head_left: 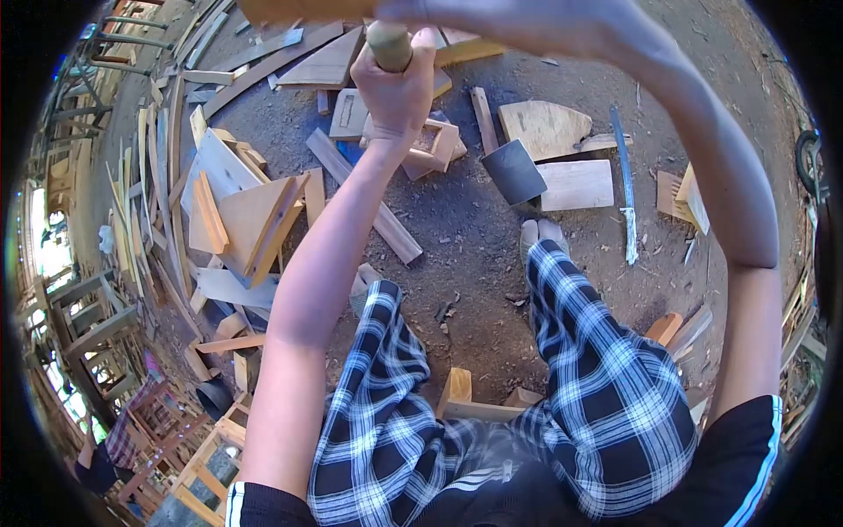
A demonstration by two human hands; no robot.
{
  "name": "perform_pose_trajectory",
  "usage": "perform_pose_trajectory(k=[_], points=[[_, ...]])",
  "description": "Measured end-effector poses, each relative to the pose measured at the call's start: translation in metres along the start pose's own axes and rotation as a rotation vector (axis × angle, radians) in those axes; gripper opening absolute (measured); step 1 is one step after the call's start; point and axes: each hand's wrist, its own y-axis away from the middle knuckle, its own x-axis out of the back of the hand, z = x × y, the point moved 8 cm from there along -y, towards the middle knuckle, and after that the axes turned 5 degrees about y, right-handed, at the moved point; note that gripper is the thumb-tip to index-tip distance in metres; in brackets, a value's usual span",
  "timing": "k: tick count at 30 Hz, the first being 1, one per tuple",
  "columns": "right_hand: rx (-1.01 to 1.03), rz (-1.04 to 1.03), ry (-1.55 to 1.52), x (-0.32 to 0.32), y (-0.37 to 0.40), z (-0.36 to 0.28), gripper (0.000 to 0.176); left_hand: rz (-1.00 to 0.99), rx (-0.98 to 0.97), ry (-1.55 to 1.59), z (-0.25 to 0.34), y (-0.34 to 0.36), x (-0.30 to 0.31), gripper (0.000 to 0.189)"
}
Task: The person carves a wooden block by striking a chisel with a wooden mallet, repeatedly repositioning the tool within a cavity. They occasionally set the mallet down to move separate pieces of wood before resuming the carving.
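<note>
The left hand (pixel 397 98) is closed around a rounded wooden handle (pixel 391 47) at the far edge of the scene. The right hand (pixel 417 10) reaches across there, beside a wooden piece (pixel 303 10); whether it grips anything cannot be told. Just beyond the left wrist, on the dirt ground (pixel 465 263), lies a small wooden frame (pixel 432 151). To its right, a dark square sheet (pixel 515 172) overlaps a pale board (pixel 580 184), with a blue stick (pixel 623 171) farther right. Stacked boards (pixel 255 220) lean to the left. Near, plaid-trousered legs (pixel 588 369) flank a low wooden piece (pixel 483 411).
</note>
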Motion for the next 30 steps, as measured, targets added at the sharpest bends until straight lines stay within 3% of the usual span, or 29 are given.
perform_pose_trajectory(k=[2,4,6,8,9,11,12,14,15,16,18,19,20,22,23,24,26,27,29,30], points=[[0.008,0.080,-0.021,0.011,-0.002,0.000,0.062,0.035,0.002,0.027,0.001,-0.003,0.000,0.019],[-0.177,0.142,-0.422,0.019,0.005,0.010,0.061,0.030,-0.032,0.004,0.001,-0.003,0.001,0.016],[-0.031,0.089,0.092,-0.040,-0.013,0.050,0.067,0.023,-0.106,-0.009,0.000,-0.002,0.001,0.016],[-0.227,-0.328,0.022,-0.024,-0.009,0.040,0.068,0.000,-0.067,-0.031,0.000,0.000,0.001,0.015],[-0.225,-0.338,0.020,-0.007,-0.006,0.027,0.068,0.005,-0.051,-0.028,0.001,-0.001,0.000,0.016],[-0.479,-0.063,-0.792,0.023,-0.002,0.019,0.063,0.015,-0.045,-0.043,0.003,-0.003,-0.001,0.017],[-0.469,-0.069,-0.788,0.020,-0.003,0.020,0.063,0.025,-0.050,-0.046,0.002,-0.004,0.001,0.017],[-0.128,-0.092,-0.343,0.004,-0.002,0.017,0.058,0.007,-0.081,-0.081,-0.001,-0.004,0.001,0.018],[0.053,0.146,0.123,-0.037,-0.010,0.044,0.047,-0.005,-0.187,-0.154,0.002,0.000,0.000,0.018],[0.035,0.153,0.123,-0.022,-0.007,0.033,0.047,-0.022,-0.184,-0.147,0.008,0.001,-0.003,0.018],[0.060,-0.046,0.099,-0.005,0.001,0.006,0.044,-0.008,0.114,-0.015,-0.002,0.006,-0.003,0.018],[0.029,0.228,0.016,0.006,0.003,0.001,0.043,-0.010,0.121,-0.022,0.000,0.005,-0.003,0.016],[0.035,0.223,0.016,0.008,0.005,-0.003,0.043,-0.002,0.121,-0.023,0.000,0.005,-0.003,0.016],[-0.096,0.218,-0.508,0.016,0.010,0.008,0.045,0.010,-0.012,0.045,0.008,0.002,-0.004,0.016],[-0.086,0.037,-0.077,-0.030,-0.003,0.035,0.046,-0.024,-0.083,-0.026,0.016,0.003,-0.003,0.015],[0.002,0.152,0.031,-0.023,0.010,0.013,0.049,-0.043,-0.091,-0.023,0.014,0.000,-0.003,0.015],[-0.091,-0.013,-0.019,-0.023,0.011,0.025,0.054,-0.086,-0.194,-0.130,0.014,0.009,-0.004,0.017],[-0.093,-0.026,-0.019,-0.037,0.014,0.036,0.054,0.005,-0.013,0.039,-0.001,0.010,0.001,0.019],[-0.163,0.274,-0.317,-0.063,0.026,0.072,0.063,0.035,0.044,0.087,0.001,0.007,0.007,0.020],[-0.153,0.270,-0.320,-0.079,0.035,0.077,0.063,0.048,0.093,0.130,0.004,0.005,0.011,0.020]])
